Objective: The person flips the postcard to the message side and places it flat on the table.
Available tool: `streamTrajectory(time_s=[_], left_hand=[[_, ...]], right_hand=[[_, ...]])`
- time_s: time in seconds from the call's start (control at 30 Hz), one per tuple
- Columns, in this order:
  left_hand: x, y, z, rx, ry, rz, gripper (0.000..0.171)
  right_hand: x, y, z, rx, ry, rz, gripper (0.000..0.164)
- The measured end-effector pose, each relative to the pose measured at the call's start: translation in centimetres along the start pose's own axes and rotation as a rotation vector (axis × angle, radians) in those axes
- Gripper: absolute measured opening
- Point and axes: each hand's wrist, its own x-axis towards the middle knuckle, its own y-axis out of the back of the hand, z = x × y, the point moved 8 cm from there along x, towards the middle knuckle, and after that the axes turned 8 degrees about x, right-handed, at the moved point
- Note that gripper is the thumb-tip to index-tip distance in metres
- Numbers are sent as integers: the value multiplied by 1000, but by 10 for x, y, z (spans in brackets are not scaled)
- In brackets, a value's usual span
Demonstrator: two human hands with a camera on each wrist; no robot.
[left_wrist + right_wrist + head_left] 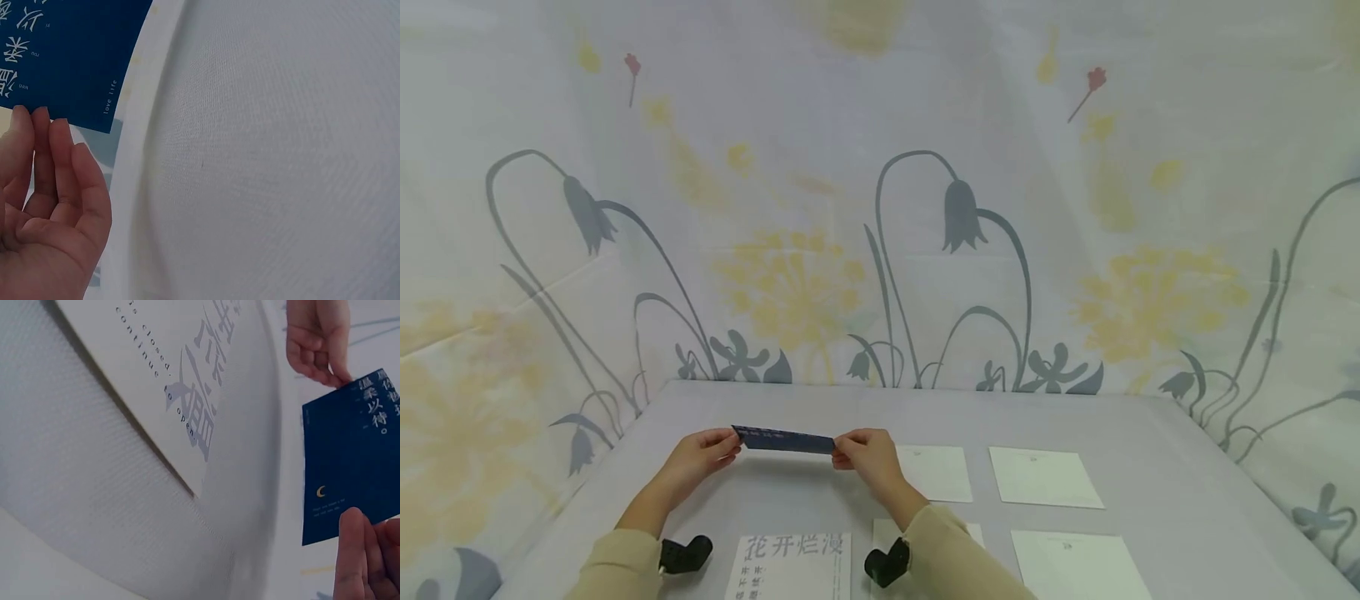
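A dark blue postcard [786, 440] with white Chinese characters is held up above the table, tilted so the head view sees it as a thin strip. My left hand [703, 454] pinches its left short edge between thumb and fingers. At the opposite edge my right hand [871, 458] pinches it too. The left wrist view shows the card's corner [75, 69] with "love life" printed along it. A small yellow moon and white lettering show on the card [344, 450] in the right wrist view.
On the table [820, 404] below lies a white card with grey Chinese characters [797, 567]. Several pale cards lie to the right, among them one at the back [1045, 477] and one in front [1078, 567]. A flower-printed cloth [820, 192] hangs behind and at the sides.
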Motion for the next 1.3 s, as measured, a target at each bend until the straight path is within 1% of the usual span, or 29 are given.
streamTrajectory(time_s=[0.1, 0.2, 0.37, 0.43, 0.57, 0.7, 0.8, 0.97, 1.03, 1.17, 1.3], left_hand=[[0, 0, 1, -57, -14, -28, 38], [1, 0, -1, -91, -17, -40, 40], [0, 0, -3, -81, -15, -67, 47], [0, -1, -3, -87, -10, -73, 47], [-1, -1, -3, -125, -5, -89, 48], [0, -1, -2, -132, 2, -100, 50], [0, -1, -4, -98, 27, -82, 49], [0, -1, -6, -23, 65, -36, 47], [-1, -1, -6, 1, 73, -33, 48], [-3, -4, -6, 41, 67, -47, 51], [-4, -5, -8, 63, 71, -42, 52]], right_hand=[[1, 1, 3, -2, -22, -4, 17], [3, 2, 6, -9, -36, 8, 15], [3, 5, 10, -33, -51, 54, 12], [3, 5, 11, -34, -60, 59, 12], [2, 2, 14, 4, -75, 42, 21], [2, 1, 16, 27, -79, 41, 32], [1, 1, 17, 23, -84, 61, 36], [1, 1, 18, 12, -102, 86, 33], [0, 1, 20, 3, -114, 90, 34], [-1, 0, 24, -24, -133, 85, 38], [-2, 1, 27, -63, -145, 82, 41]])
